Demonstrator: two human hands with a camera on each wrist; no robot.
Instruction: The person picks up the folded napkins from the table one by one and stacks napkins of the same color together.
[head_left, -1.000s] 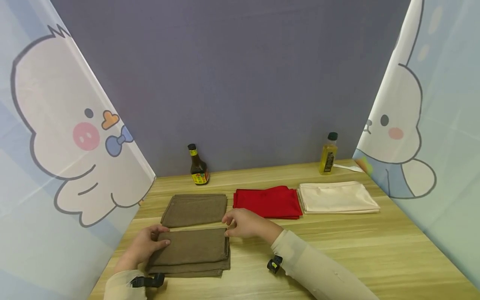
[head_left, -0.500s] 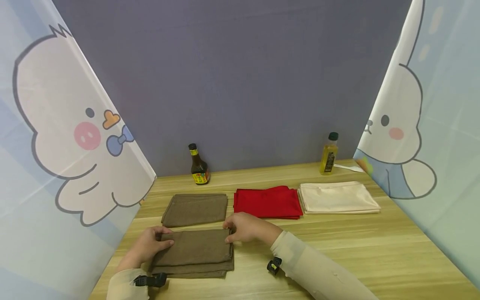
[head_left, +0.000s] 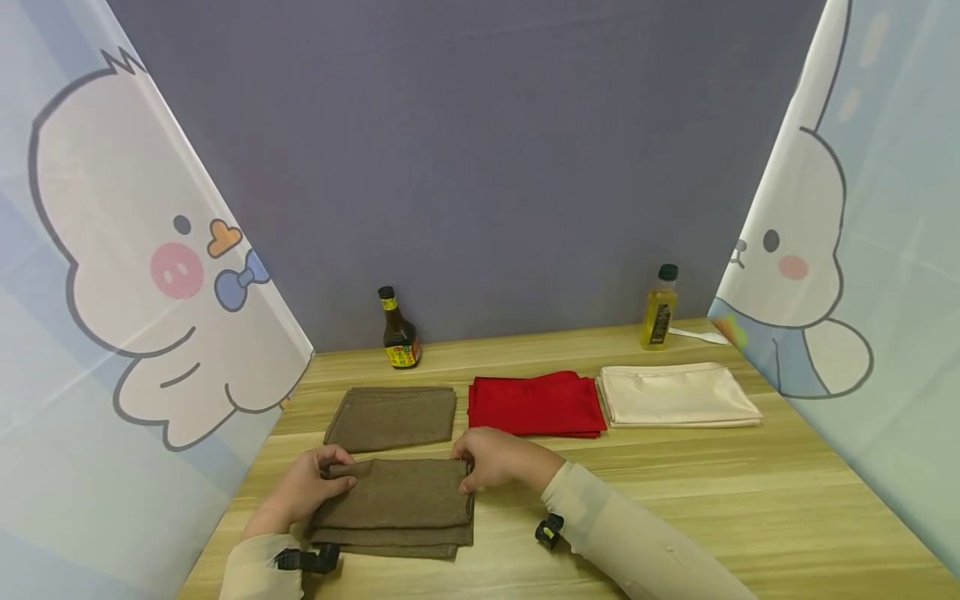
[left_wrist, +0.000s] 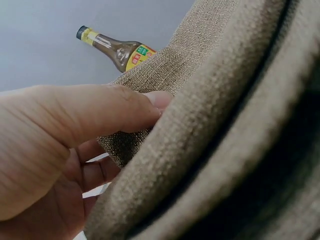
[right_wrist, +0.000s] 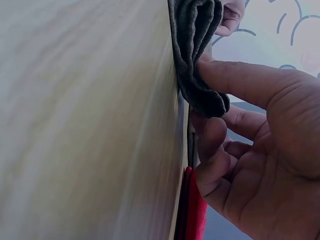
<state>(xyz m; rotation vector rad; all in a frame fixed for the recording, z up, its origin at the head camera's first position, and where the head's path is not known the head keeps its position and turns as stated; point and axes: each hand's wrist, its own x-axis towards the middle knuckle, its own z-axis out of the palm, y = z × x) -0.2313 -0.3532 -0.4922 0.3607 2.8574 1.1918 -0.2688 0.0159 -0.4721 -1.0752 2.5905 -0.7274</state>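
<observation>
A folded brown cloth lies near the front of the table, its layers showing along the near edge. My left hand pinches its far left corner between thumb and fingers; the left wrist view shows the thumb on top of the weave. At the far right corner, my right hand pinches the cloth's edge. In the right wrist view the thumb presses the stacked folds and the fingers curl at the corner. Just behind lies a second folded brown cloth.
To the right lie a folded red cloth and a folded cream cloth. A dark sauce bottle and a yellow oil bottle stand at the back. A white utensil handle lies by the oil bottle. Fabric walls enclose the table.
Both hands and the front brown cloth have shifted slightly to the right. The right fingers have closed on the cloth's far right corner, and its far left part has creased a little.
</observation>
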